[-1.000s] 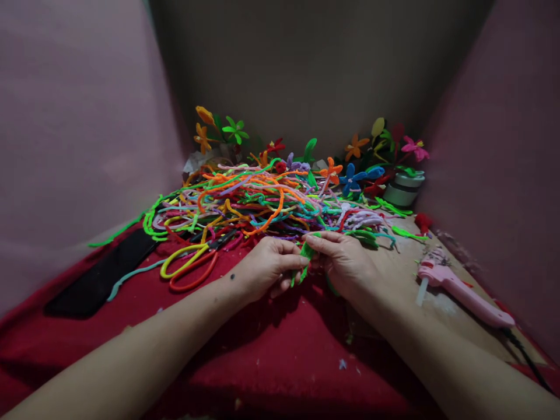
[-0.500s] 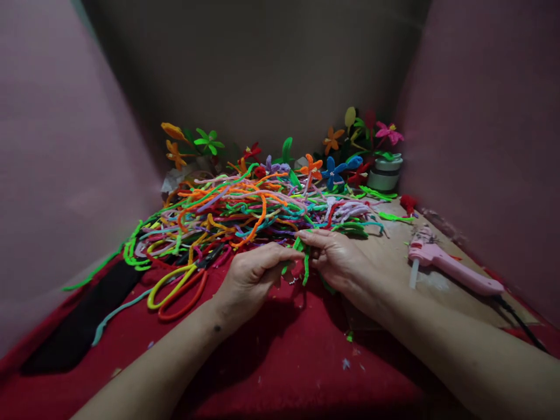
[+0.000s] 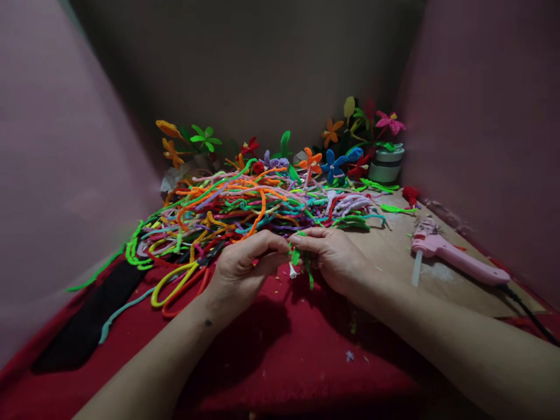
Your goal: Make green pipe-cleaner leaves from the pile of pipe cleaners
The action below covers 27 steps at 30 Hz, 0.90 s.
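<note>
Between my hands is a bent green pipe cleaner [image 3: 310, 274], one end of it hanging down. My right hand [image 3: 339, 256] pinches it between thumb and fingers. The fingertips of my left hand [image 3: 249, 262] are closed on the left side of the same green piece. A small white bit [image 3: 293, 270] shows just below the fingertips; what it belongs to I cannot make out. Behind both hands lies a heap of many-coloured pipe cleaners [image 3: 245, 201]. Scissors with yellow and red handles [image 3: 172, 283] rest left of my left hand, their blades partly under the heap.
A pink glue gun [image 3: 459, 259] with a cord lies on a brown board [image 3: 394, 245] at right. Pipe-cleaner flowers [image 3: 333, 166] and a small pot [image 3: 385, 163] stand at the back. A black flat strip [image 3: 91, 318] lies left on the red cloth [image 3: 271, 373].
My left hand has turned slightly, its fingers more curled against the green piece. The green piece has shifted between my fingers, and the white bit shows more plainly. The view has tilted slightly.
</note>
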Tool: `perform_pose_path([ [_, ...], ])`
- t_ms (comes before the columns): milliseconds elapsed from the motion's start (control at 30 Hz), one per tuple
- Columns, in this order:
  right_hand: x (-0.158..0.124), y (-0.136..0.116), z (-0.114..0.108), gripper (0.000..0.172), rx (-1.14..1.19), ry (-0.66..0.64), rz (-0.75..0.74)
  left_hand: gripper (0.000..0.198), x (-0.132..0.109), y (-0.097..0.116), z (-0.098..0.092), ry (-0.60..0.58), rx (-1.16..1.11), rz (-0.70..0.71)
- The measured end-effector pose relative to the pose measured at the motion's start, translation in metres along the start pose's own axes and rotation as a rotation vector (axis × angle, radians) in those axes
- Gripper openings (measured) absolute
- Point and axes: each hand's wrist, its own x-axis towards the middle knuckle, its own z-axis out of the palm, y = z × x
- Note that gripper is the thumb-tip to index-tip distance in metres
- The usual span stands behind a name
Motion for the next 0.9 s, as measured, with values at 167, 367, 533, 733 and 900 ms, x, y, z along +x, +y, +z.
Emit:
perform_pose_path([
  [167, -0.002, -0.003, 0.003, 0.021, -0.044, 0.033, 0.042, 0.017, -0.002, -0.011, 0.000, -0.094, 0.312, 0.196],
  [367, -0.003, -0.002, 0.003, 0.015, -0.111, 0.038, 0.025, 0.024, -0.007, -0.016, 0.004, -0.166, 0.574, 0.304],
  [533, -0.006, -0.002, 0.004, 0.013, -0.230, 0.042, -0.012, 0.015, -0.009, -0.007, 0.007, -0.157, 0.668, 0.297],
  [733, -0.007, -0.001, 0.004, 0.010, -0.228, 0.047, -0.042, 0.021, -0.010, -0.002, 0.010, -0.230, 0.780, 0.318],
  [900, -0.007, 0.000, 0.005, 0.011, -0.257, 0.075, -0.027, 0.022, -0.011, 0.007, 0.012, -0.284, 0.850, 0.382],
])
